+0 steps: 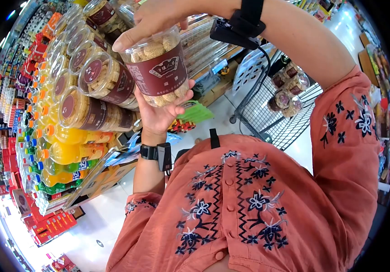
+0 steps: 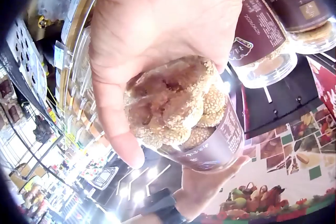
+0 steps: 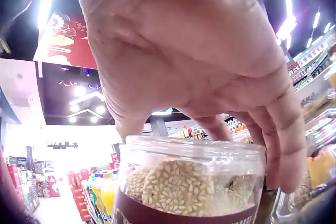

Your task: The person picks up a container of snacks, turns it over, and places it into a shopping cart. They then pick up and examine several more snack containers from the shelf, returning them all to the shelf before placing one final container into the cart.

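Around the base of a clear jar (image 1: 161,75), the left hand (image 1: 153,114) is grasping from below, its palm under the bottom and its thumb and fingers curled up against the sides. Above it, the right hand (image 1: 154,20) spans the jar's top and grips it, thumb at one edge and fingers reaching down past the rim on the far side. So the jar is held up between both hands, in front of the person's chest and just beside the display. It stands nearly upright, slightly tilted, with a maroon label that carries white lettering; round, sesame-coated pieces (image 3: 178,187) show through the clear wall.

Each wrist wears a black band with a small device attached. The person's coral shirt (image 1: 231,222) has dark and pale floral embroidery on the front and sleeves.

Next to the hands, similar jars (image 1: 97,75) with maroon labels are stacked, some lying tilted. Near them stand bottles of orange drink (image 1: 65,152), with green bottles (image 1: 56,187) farther down. On the other side is a wire shopping cart (image 1: 272,124) with several jars (image 1: 290,86) in it. Farther out, red boxes (image 1: 55,229) sit by the pale floor (image 1: 99,217), and crowded shelves line the edges of the view.
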Tool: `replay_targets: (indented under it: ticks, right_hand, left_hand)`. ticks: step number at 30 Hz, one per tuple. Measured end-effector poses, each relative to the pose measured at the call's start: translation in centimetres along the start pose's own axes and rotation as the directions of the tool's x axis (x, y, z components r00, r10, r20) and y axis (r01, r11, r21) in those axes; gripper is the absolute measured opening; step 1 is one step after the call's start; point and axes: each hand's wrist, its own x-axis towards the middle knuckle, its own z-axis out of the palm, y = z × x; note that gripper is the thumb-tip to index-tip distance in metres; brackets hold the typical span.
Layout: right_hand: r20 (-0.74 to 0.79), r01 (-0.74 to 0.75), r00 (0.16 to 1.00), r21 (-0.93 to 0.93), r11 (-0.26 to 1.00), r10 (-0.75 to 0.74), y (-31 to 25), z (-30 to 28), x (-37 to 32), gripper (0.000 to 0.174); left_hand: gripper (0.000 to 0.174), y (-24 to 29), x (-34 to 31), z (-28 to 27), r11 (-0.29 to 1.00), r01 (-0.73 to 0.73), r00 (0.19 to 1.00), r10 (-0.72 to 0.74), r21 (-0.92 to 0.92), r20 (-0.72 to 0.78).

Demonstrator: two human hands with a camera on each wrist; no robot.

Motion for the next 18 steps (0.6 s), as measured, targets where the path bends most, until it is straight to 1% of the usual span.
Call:
replay_targets:
  ticks: [1,7,10,12,13,16,18]
  right_hand:
    - [0.009,0.002,1.0,-0.01,1.0,-0.002,-0.3,-0.1,-0.1,0.105]
    - [0.042,0.001,0.999,-0.059,0.998,0.001,-1.7,-0.8,0.0,0.105]
    - [0.056,-0.002,0.998,-0.074,0.997,0.006,-2.2,-0.9,0.2,0.105]
    - [0.052,-0.016,0.998,-0.083,0.996,0.02,-2.4,-0.5,0.5,0.105]
    - [0.015,-0.029,0.999,-0.091,0.995,0.03,-2.5,-0.1,1.0,0.105]
    - [0.07,-0.016,0.997,-0.069,0.998,0.021,-2.4,-0.2,1.1,0.105]
    - [-0.018,-0.012,1.0,-0.049,0.999,0.011,-2.0,0.4,0.8,0.105]
  left_hand:
    - [0.097,0.0,0.0,-0.1,1.0,0.003,1.0,-0.003,-0.01,0.021]
    - [0.104,-0.1,0.0,-0.6,0.997,0.0,0.999,0.003,-0.074,0.044]
    - [0.107,0.0,-0.2,-0.8,0.995,0.013,0.996,-0.005,-0.095,0.091]
    - [0.107,0.1,-0.4,-1.0,0.993,0.02,0.995,-0.009,-0.114,0.1]
    - [0.107,0.1,-0.5,-1.1,0.992,0.024,0.995,-0.011,-0.124,0.104]
    - [0.104,-0.1,-0.7,-0.9,0.99,0.003,0.999,0.002,-0.139,0.037]
    - [0.105,-0.2,-0.8,-1.1,0.99,0.006,0.999,0.0,-0.14,0.046]
